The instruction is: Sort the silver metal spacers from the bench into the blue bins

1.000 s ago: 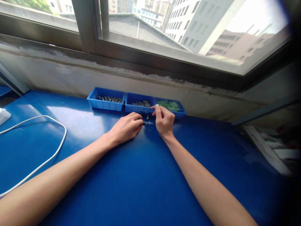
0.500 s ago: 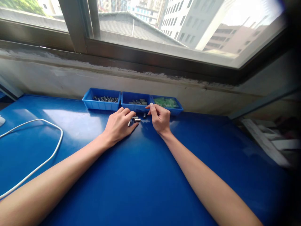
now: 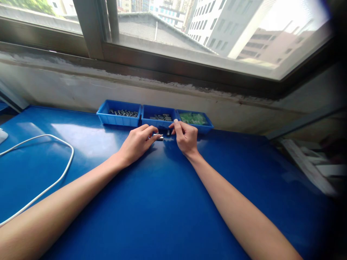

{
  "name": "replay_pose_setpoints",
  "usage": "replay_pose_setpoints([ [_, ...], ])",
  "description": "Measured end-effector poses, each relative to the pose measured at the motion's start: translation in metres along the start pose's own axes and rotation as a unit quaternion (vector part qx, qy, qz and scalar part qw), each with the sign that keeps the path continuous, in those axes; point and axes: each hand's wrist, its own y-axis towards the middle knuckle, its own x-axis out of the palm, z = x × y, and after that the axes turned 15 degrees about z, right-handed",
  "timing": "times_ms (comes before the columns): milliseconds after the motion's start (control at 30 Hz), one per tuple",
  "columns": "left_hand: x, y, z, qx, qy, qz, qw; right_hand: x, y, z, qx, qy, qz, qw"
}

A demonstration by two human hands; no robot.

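Note:
My left hand (image 3: 139,141) rests low over the blue table, thumb and fingers drawn together on a small shiny metal cylinder (image 3: 156,134). Just under its thumb tip lies another metal cylinder (image 3: 160,139). To the right, my right hand (image 3: 186,136) is closed in a pinch before the bins; whatever its fingertips hold is too small or hidden to make out. Between both hands a short dark metal cylinder (image 3: 168,132) stands on the table. Behind them, the middle blue bin (image 3: 155,121) contains several similar metal cylinders.
Left of the middle bin, a blue bin (image 3: 119,120) holds many small metal parts. The right blue bin (image 3: 208,127) contains green plastic bags (image 3: 193,117). A white cable (image 3: 71,159) loops across the table's left side. Wall and window rise behind.
My left thumb has moved up toward the fingers, closing on a metal cylinder among the loose ones. The right hand keeps its pinch in nearly the same place. The view has shifted slightly.

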Motion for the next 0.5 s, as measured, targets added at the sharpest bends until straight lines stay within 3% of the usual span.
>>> replay_pose_setpoints([
  [233, -0.0005, 0.0031, -0.0044, -0.066, -0.123, 0.019, 0.99, 0.0006, -0.002, -0.0008, -0.064, -0.01, -0.028, 0.998],
  [500, -0.005, 0.0035, 0.0015, -0.124, -0.133, 0.012, 0.983, 0.0005, -0.0083, -0.0002, -0.167, -0.016, -0.078, 0.983],
])
